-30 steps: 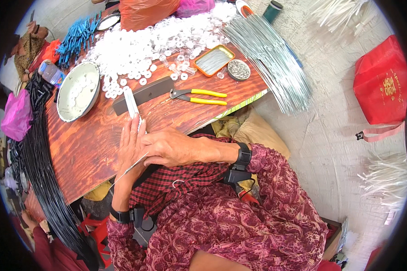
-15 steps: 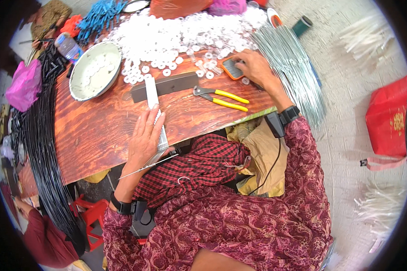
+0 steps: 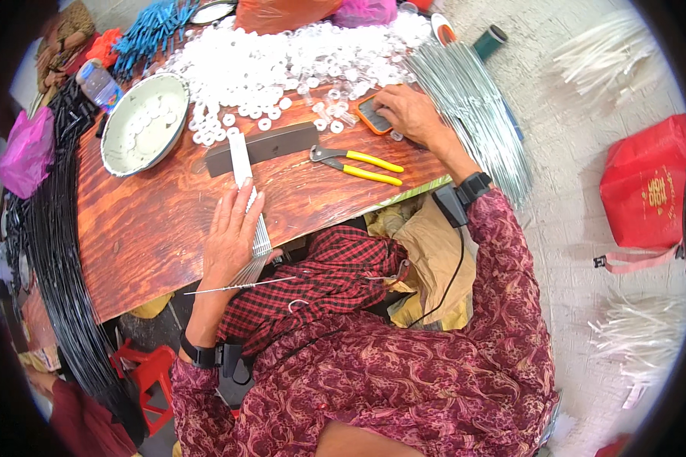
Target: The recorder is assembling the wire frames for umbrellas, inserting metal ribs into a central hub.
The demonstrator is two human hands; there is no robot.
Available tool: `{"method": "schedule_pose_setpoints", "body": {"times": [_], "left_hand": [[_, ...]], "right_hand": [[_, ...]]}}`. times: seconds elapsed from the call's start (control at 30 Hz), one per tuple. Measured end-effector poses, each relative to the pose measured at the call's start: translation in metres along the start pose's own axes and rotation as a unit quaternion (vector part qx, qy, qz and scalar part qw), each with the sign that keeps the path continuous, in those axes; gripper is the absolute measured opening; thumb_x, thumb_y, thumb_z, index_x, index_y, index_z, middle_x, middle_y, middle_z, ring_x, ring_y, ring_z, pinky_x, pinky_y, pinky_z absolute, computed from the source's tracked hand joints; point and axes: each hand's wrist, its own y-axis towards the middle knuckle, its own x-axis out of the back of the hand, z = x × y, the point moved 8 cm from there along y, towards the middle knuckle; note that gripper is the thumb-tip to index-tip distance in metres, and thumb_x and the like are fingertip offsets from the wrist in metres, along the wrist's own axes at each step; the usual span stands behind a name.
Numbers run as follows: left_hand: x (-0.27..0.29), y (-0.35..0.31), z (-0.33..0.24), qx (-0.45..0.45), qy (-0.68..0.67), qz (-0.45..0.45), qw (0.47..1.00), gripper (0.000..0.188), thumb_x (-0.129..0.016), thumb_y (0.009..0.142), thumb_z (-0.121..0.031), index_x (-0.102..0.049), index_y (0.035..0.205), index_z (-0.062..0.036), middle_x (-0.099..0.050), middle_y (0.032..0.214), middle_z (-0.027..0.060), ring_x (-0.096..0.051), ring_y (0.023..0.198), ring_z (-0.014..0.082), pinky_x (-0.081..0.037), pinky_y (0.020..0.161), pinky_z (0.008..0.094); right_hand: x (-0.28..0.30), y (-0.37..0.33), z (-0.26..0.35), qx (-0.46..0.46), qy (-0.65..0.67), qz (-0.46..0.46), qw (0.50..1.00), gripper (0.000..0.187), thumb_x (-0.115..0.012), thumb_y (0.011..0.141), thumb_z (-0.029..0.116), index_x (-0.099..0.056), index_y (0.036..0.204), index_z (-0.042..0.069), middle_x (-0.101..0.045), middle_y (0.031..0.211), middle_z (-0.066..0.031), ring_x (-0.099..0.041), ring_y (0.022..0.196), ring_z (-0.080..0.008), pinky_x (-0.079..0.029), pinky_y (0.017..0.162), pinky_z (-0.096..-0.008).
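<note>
Down at the lower middle of the frame, the left hand [image 3: 232, 236] lies flat with its fingers [image 3: 245, 207] stretched out and close together, pressing a bundle of thin metal wires [image 3: 261, 242] against the counter [image 3: 152, 221], most likely to keep the strands even and stop them rolling. The bundle's long axis runs up and down the frame: its far end points toward a white strip [image 3: 240, 158] and a dark flat bar [image 3: 270, 143] at the centre, perhaps used as a stop, and its near end overhangs the counter edge, fanning out toward the person's lap. One loose wire [image 3: 240, 286] lies crosswise below the hand, running left to right. In the upper middle, the right hand [image 3: 408, 114] rests with fingers curled down onto a small orange-rimmed tray [image 3: 370, 116]; whether they pinch anything is hidden, so I cannot tell. Beside it spreads a heap of white plastic rings [image 3: 297, 65], within easy reach. Yellow-handled pliers [image 3: 358, 164] lie between the hands, handles toward the right. A round metal bowl [image 3: 145, 122] holding a few rings sits at upper left, and a sheaf of long grey wires [image 3: 472, 107] drapes over the counter's right end.
</note>
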Motion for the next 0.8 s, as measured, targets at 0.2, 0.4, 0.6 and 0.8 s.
{"method": "schedule_pose_setpoints", "body": {"times": [0.2, 0.4, 0.6, 0.8], "left_hand": [[0.0, 0.002, 0.001, 0.0, -0.001, -0.002, 1.0, 0.099, -0.085, 0.07, -0.042, -0.039, 0.149, -0.0035, -0.029, 0.16, 0.0207, -0.03, 0.145, 0.0456, -0.032, 0.118, 0.0547], [0.0, 0.0, 0.002, 0.004, -0.001, -0.011, 1.0, 0.099, -0.084, 0.071, -0.043, -0.039, 0.15, -0.0038, -0.029, 0.16, 0.0196, -0.03, 0.145, 0.0438, -0.031, 0.118, 0.0537], [0.002, -0.001, 0.003, 0.018, 0.005, 0.006, 1.0, 0.101, -0.084, 0.069, -0.043, -0.038, 0.151, -0.0053, -0.031, 0.16, 0.0179, -0.031, 0.146, 0.0404, -0.031, 0.12, 0.0508], [0.003, 0.002, 0.001, 0.014, 0.023, -0.013, 1.0, 0.101, -0.081, 0.069, -0.05, -0.04, 0.151, -0.007, -0.035, 0.158, 0.0164, -0.035, 0.144, 0.039, -0.034, 0.119, 0.0492]], "right_hand": [[0.005, 0.001, -0.002, 0.002, -0.017, -0.002, 1.0, 0.009, -0.068, 0.087, 0.016, -0.067, 0.094, 0.01, -0.065, 0.093, -0.0042, -0.063, 0.094, -0.0267, -0.053, 0.083, -0.0396], [0.017, 0.001, -0.009, -0.026, 0.003, -0.02, 0.999, 0.009, -0.069, 0.088, 0.019, -0.069, 0.094, 0.012, -0.068, 0.1, -0.0029, -0.064, 0.099, -0.0265, -0.053, 0.084, -0.0396], [0.025, 0.02, 0.011, -0.033, 0.057, -0.087, 0.994, 0.01, -0.065, 0.091, 0.018, -0.07, 0.097, 0.013, -0.071, 0.097, -0.0039, -0.068, 0.092, -0.0265, -0.055, 0.079, -0.0401], [-0.009, 0.061, 0.095, 0.047, 0.239, -0.016, 0.97, 0.013, -0.065, 0.091, 0.012, -0.068, 0.101, 0.006, -0.069, 0.096, -0.0108, -0.067, 0.088, -0.025, -0.052, 0.081, -0.0342]]}}
